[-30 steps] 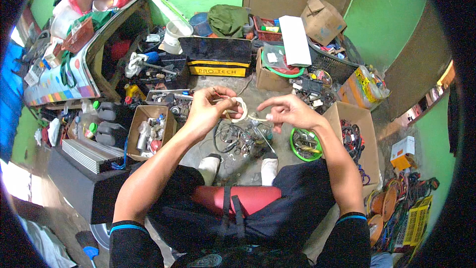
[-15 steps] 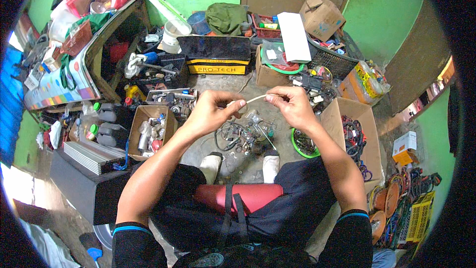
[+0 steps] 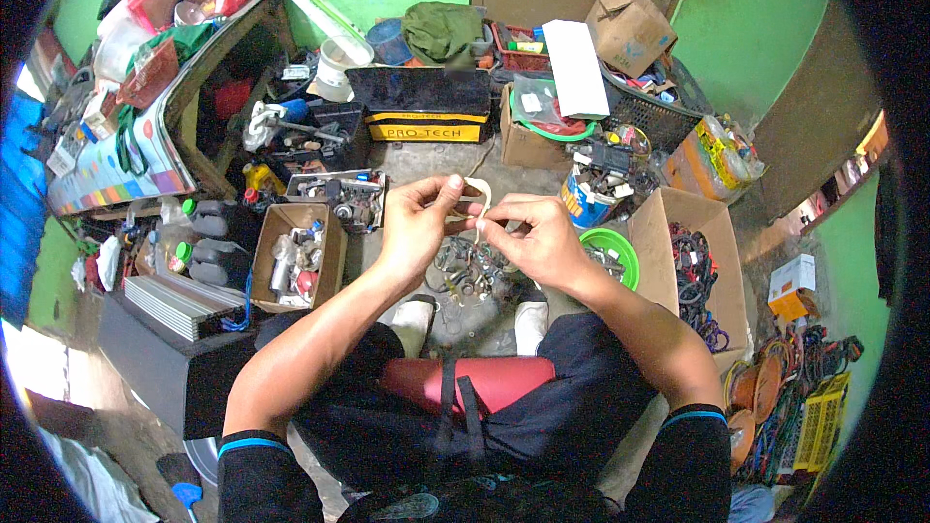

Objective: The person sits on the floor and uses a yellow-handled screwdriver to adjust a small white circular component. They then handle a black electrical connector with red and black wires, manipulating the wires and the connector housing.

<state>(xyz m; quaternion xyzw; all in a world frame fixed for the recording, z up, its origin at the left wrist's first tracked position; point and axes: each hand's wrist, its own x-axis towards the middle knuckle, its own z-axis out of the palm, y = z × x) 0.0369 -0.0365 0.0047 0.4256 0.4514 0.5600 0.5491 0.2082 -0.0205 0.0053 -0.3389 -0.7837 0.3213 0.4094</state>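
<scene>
A thin cream-coloured strip or cord (image 3: 480,191) bends in a loop between my two hands, above the floor. My left hand (image 3: 418,228) is closed in a pinch on one end of it. The fingertips of my right hand (image 3: 536,240) pinch the other end, close to the left fingers. Below the hands lies a pile of small metal parts and wire (image 3: 463,276), partly hidden by them. A green-rimmed basin (image 3: 628,254) with metal bits sits beside my right wrist.
Left of my hands stand a cardboard box of cans (image 3: 334,257) and a tray of parts (image 3: 339,196). On the right is a cardboard box of wires (image 3: 654,232). A black and yellow box (image 3: 426,126) lies ahead. A red cushion (image 3: 504,378) rests across my lap.
My hands have come closer together, the right one moving left and down. The strip, stretched nearly straight before, now curves upward in a loop. More of the green-rimmed basin shows.
</scene>
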